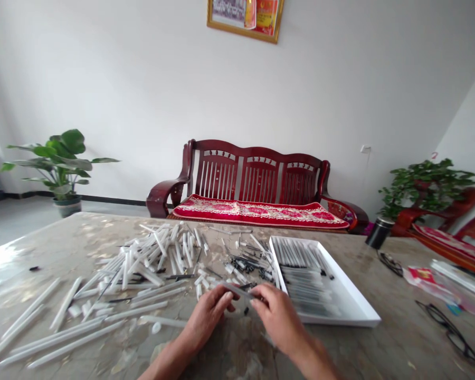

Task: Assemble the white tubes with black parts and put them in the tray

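And yes, it was a home's living room: a slatted dark-red wooden settee (pixel 260 153) wore a patterned red seat cover (pixel 261 211) beneath a gold-framed picture (pixel 241 13), and leafy plants (pixel 72 141) flanked it!

White tubes (pixel 125 272) crowd ten o'clock from the hands (pixel 277 311), a white tray (pixel 350 298) walls three; bare desk (pixel 229 353) opens at six.

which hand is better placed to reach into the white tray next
Probably the right hand: it is close beside the white tray, while the left hand is nearer the loose tubes.
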Available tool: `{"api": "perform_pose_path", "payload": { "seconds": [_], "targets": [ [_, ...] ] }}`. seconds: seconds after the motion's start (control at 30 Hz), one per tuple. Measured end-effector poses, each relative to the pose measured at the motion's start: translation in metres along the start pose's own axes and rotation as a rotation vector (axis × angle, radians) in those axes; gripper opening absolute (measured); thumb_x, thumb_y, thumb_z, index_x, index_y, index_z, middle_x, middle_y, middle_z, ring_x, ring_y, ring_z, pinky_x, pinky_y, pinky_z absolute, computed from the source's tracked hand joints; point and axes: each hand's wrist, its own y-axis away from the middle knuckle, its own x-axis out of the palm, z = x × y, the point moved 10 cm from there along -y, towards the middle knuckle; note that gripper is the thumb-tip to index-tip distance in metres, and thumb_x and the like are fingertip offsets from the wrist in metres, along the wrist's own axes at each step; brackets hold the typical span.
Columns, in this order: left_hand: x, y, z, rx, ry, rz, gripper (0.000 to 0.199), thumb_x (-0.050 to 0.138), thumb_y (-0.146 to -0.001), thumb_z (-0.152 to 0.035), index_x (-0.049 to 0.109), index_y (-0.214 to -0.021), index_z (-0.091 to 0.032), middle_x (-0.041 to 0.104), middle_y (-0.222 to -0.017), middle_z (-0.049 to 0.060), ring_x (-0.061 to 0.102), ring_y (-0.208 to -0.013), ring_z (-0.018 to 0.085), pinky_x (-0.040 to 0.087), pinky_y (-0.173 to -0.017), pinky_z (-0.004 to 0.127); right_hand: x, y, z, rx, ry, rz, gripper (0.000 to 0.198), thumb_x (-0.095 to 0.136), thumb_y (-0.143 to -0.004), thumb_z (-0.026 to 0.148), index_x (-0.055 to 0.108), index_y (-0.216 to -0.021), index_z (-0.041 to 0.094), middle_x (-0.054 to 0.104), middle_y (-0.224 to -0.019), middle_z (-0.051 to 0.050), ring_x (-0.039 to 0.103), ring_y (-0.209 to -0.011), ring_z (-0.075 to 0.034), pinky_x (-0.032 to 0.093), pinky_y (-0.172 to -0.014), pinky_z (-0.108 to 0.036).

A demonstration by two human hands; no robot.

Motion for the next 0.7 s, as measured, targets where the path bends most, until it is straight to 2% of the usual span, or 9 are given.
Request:
{"api": "perform_pose_path", "payload": {
  "seconds": [0.07,0.13,0.27,0.4,0.47,0.53,0.63,0.7],
  "targets": [
    [0.0,0.002,-0.007,0.016,0.087,-0.017,0.052,0.06,-0.078,-0.06,0.069,-0.103,-0.016,0.073,-0.088,0.009,0.065,-0.073,0.02,0.049,-0.055,0.026,0.021,0.001,0.019,-0.035,0.014,0.05,0.026,0.053,-0.081,0.011,0.071,-0.094,0.023,0.073,-0.096,-0.003,0.067,-0.092,-0.018,0.046,-0.079,-0.025],
    [-0.01,0.003,-0.011,0.008,0.163,-0.098,0.049,0.062,-0.077,-0.061,0.07,-0.092,-0.016,0.073,-0.086,0.008,0.064,-0.077,0.02,0.051,-0.061,0.027,0.03,0.002,0.02,-0.02,0.096,0.082,0.028,0.055,-0.081,0.01,0.07,-0.1,0.024,0.072,-0.1,-0.003,0.067,-0.095,-0.019,0.046,-0.08,-0.025],
    [-0.04,0.003,-0.014,0.009,0.217,-0.323,0.046,0.058,-0.079,-0.062,0.065,-0.077,-0.017,0.072,-0.081,0.007,0.063,-0.073,0.018,0.051,-0.07,0.029,0.022,0.003,-0.012,0.126,0.495,0.139,0.017,0.059,-0.085,0.017,0.068,-0.099,0.019,0.07,-0.103,-0.009,0.069,-0.094,-0.026,0.048,-0.077,-0.031],
    [-0.054,0.001,-0.019,0.086,0.101,-0.405,0.047,0.051,-0.082,-0.064,0.059,-0.072,-0.019,0.06,-0.061,0.0,0.056,-0.061,0.015,0.046,-0.063,0.026,0.021,0.008,-0.038,0.165,0.702,0.233,0.028,0.058,-0.082,0.01,0.069,-0.106,0.019,0.071,-0.106,-0.011,0.069,-0.097,-0.026,0.048,-0.079,-0.029],
    [-0.051,0.0,-0.02,0.099,-0.024,-0.384,0.046,0.046,-0.085,-0.063,0.059,-0.075,-0.02,0.052,-0.055,-0.004,0.052,-0.055,0.015,0.043,-0.058,0.025,0.026,0.01,-0.043,0.155,0.71,0.26,0.033,0.054,-0.082,0.005,0.069,-0.108,0.019,0.072,-0.105,-0.011,0.069,-0.098,-0.025,0.048,-0.08,-0.029],
    [-0.042,0.001,-0.023,0.11,-0.214,-0.318,0.042,0.044,-0.087,-0.059,0.06,-0.076,-0.021,0.053,-0.056,-0.003,0.053,-0.056,0.015,0.042,-0.058,0.025,0.029,0.008,-0.044,0.139,0.682,0.251,0.035,0.051,-0.081,0.003,0.069,-0.106,0.017,0.072,-0.103,-0.012,0.069,-0.098,-0.026,0.048,-0.08,-0.03],
    [-0.024,0.004,-0.027,0.128,-0.534,-0.193,0.033,0.044,-0.091,-0.047,0.061,-0.076,-0.023,0.063,-0.072,0.001,0.06,-0.07,0.018,0.043,-0.066,0.025,0.025,-0.003,-0.037,0.11,0.52,0.122,0.026,0.053,-0.08,0.006,0.07,-0.095,0.018,0.071,-0.099,-0.011,0.069,-0.095,-0.026,0.049,-0.081,-0.032],
    [-0.017,0.006,-0.027,0.119,-0.682,-0.134,0.03,0.04,-0.094,-0.04,0.063,-0.083,-0.024,0.067,-0.083,0.002,0.064,-0.079,0.018,0.044,-0.072,0.025,0.019,-0.011,-0.034,0.101,0.253,-0.011,0.016,0.055,-0.082,0.015,0.069,-0.088,0.02,0.072,-0.093,-0.008,0.069,-0.088,-0.024,0.05,-0.077,-0.031]
  ]
}}
